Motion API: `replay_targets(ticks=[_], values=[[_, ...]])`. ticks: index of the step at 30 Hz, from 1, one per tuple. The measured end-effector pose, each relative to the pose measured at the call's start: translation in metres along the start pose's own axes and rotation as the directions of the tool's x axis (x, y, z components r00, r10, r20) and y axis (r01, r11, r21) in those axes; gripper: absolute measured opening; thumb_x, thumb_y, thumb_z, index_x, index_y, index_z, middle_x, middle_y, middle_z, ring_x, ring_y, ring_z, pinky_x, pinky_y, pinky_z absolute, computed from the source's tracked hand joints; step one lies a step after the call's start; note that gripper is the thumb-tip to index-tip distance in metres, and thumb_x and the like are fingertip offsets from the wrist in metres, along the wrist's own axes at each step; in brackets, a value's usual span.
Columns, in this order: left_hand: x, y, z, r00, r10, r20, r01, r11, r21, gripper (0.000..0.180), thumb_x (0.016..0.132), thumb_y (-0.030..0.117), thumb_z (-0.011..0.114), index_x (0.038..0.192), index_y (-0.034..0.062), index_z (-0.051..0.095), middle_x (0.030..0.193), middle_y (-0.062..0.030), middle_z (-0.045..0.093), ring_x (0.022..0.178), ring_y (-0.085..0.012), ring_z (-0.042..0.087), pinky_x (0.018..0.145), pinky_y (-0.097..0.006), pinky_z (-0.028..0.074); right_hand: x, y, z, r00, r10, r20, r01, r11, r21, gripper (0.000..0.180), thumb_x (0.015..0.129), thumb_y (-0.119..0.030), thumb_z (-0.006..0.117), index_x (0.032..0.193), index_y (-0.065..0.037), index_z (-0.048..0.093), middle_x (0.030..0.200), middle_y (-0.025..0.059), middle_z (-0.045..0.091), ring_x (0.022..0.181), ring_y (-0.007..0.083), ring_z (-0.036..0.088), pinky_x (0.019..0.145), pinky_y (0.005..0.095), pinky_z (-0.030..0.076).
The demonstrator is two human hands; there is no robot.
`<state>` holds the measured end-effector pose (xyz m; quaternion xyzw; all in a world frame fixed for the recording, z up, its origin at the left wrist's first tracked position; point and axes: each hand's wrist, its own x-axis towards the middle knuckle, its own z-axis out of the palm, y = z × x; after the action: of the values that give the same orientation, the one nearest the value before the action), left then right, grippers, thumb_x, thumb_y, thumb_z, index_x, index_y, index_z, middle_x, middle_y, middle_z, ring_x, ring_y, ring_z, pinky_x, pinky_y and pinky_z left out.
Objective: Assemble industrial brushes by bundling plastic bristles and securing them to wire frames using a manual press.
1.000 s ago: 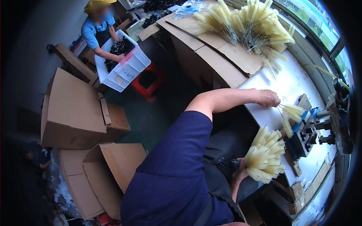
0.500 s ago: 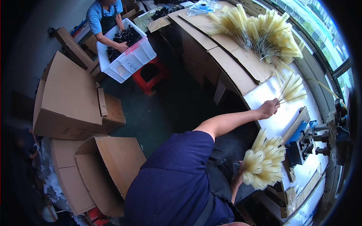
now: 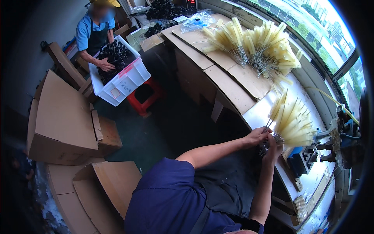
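Dark floor (image 3: 156, 136) fills the middle of the workroom, and along its right side curves a white-topped bench (image 3: 251, 113) beneath a window. Big cardboard boxes (image 3: 64, 117) stand at the left. Near the top, a co-worker in a light blue shirt and yellow cap has one hand among black parts in a white plastic bin (image 3: 130, 84), which is above a red stool (image 3: 146, 101). Flat cardboard sheets (image 3: 228, 80) cover the bench's far stretch and carry a large heap of pale yellow brushes (image 3: 269, 39). Nearer, a fanned bundle of the same brushes (image 3: 298, 121) is held up before a blue-and-black machine (image 3: 306, 160). Closed around its wire stems is the right hand (image 3: 274, 149); just beside it, the left hand (image 3: 254, 136) grips a few separate brushes (image 3: 276, 109) by their stems.
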<state>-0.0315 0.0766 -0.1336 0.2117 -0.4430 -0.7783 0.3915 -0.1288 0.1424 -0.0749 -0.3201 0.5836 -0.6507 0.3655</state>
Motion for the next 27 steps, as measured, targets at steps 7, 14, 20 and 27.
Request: replay_targets(ticks=[7, 14, 20, 27], values=[[0.016, 0.007, -0.021, 0.98, -0.068, 0.188, 0.092, 0.989, -0.12, 0.044, 0.103, 0.033, 0.05, 0.136, 0.0035, 0.05, 0.115, -0.0038, 0.062, 0.104, -0.0127, 0.059, 0.091, -0.03, 0.048, 0.041, -0.01, -0.004, 0.919, 0.316, 0.234, -0.315, 0.948, -0.043, 0.034, 0.082, -0.01, 0.075, 0.111, 0.003, 0.064, 0.097, 0.0083, 0.07, 0.084, 0.0193, 0.068, 0.076, 0.0312, 0.055], [0.031, 0.055, -0.026, 0.844, -0.402, 0.354, 0.461, 0.882, -0.097, 0.047, 0.086, 0.028, 0.073, 0.121, -0.0021, 0.061, 0.107, -0.0109, 0.068, 0.093, -0.0201, 0.067, 0.079, -0.037, 0.054, 0.051, 0.004, -0.022, 0.877, 0.402, 0.264, -0.372, 0.915, -0.156, 0.044, 0.08, -0.011, 0.076, 0.118, 0.004, 0.06, 0.101, 0.0088, 0.068, 0.083, 0.0191, 0.068, 0.075, 0.0309, 0.056], [0.054, 0.049, 0.023, 0.923, -0.373, -0.094, 0.375, 0.927, 0.01, 0.045, 0.065, 0.012, 0.09, 0.1, -0.0073, 0.069, 0.09, -0.0159, 0.071, 0.076, -0.0263, 0.069, 0.062, -0.04, 0.055, 0.089, 0.051, -0.039, 0.978, 0.173, 0.119, -0.117, 0.92, -0.375, 0.034, 0.082, -0.009, 0.069, 0.111, 0.007, 0.065, 0.099, 0.0086, 0.068, 0.083, 0.0138, 0.064, 0.071, 0.0285, 0.055], [0.04, 0.064, 0.066, 0.876, -0.326, -0.355, 0.305, 0.945, -0.114, 0.059, 0.063, 0.011, 0.087, 0.108, -0.0103, 0.057, 0.093, -0.0199, 0.067, 0.085, -0.0272, 0.067, 0.072, -0.041, 0.054, 0.073, 0.002, -0.033, 0.955, 0.262, 0.14, -0.1, 0.729, -0.677, 0.039, 0.091, -0.022, 0.062, 0.118, 0.006, 0.058, 0.1, 0.0115, 0.064, 0.086, 0.0192, 0.062, 0.074, 0.0338, 0.053]])
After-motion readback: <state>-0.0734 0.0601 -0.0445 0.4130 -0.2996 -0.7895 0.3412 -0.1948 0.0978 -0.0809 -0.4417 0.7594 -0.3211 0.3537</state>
